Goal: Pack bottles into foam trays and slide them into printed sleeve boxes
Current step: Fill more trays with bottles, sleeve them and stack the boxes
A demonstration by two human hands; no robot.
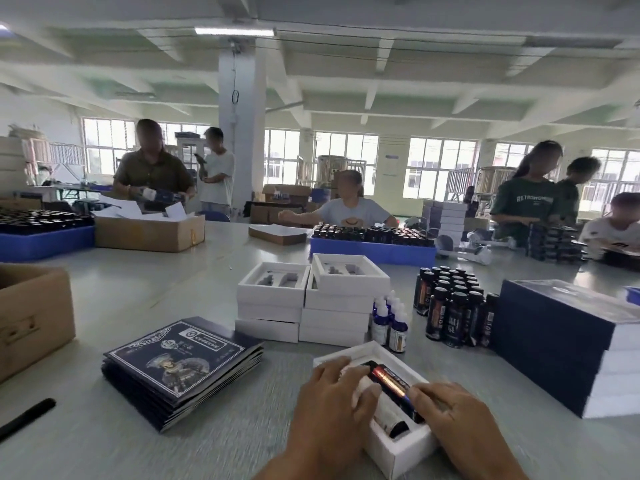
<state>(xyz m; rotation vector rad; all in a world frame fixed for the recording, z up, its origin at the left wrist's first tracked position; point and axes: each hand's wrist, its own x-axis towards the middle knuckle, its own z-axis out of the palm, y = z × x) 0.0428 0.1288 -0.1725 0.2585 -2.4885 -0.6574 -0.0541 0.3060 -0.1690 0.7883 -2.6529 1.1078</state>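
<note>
Both hands, left hand (332, 393) and right hand (457, 420), press flat-fingered (gripping nothing) on bottles (391, 382) in the foam tray (398, 448); bare table (145, 292) lies left.

The left hand (334, 401) hides most of the foam tray (398, 452) and its white bottle (388, 415). Both forearms run off the bottom edge. At the table's (138, 289) left edge, a cardboard box (33, 317) is cut off. Print on the sleeve boxes (180, 368) is unreadable.
</note>
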